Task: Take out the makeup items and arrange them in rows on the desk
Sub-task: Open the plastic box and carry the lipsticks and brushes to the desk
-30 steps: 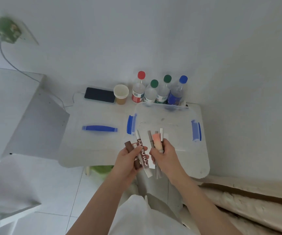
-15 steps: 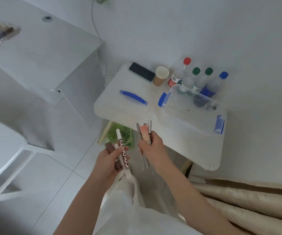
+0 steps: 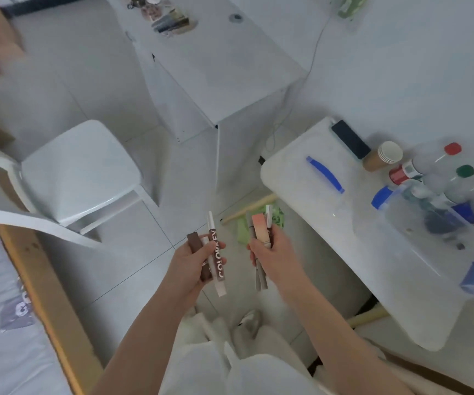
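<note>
The left hand [image 3: 193, 259] held its grip curled round three makeup sticks over the floor: a brown stick [image 3: 197, 246], a slim white one [image 3: 204, 241] barely showing behind it, and a long pen [image 3: 216, 256] with a brown lettered band, white at both ends. The pen stood nearly upright, its lower end sticking out below the palm.

The right hand [image 3: 273, 259] had its grip closed on a second bunch, just beside the first but not touching it. A peach tube [image 3: 258, 228] stood at the front, a grey stick [image 3: 249, 223] on its left and a white-tipped stick [image 3: 269, 216] on its right. Two grey ends [image 3: 261, 279] hung below the hand. How many items were in that bunch I could not tell.

Both bunches were in the air, left of the small white counter [image 3: 301, 166]. On that counter lay a clear bin [image 3: 418, 238] with blue clips, a blue strip [image 3: 325, 174], a phone [image 3: 350, 139], a stack of paper cups [image 3: 384, 156] and bottles [image 3: 429, 172] with red and green caps.

Farther away, a white desk [image 3: 230, 61] carried a blurred heap of small items [image 3: 170, 18] near its far end. A white chair [image 3: 79, 169] stood between the desk and a bed [image 3: 5, 323] with a wooden edge.
</note>
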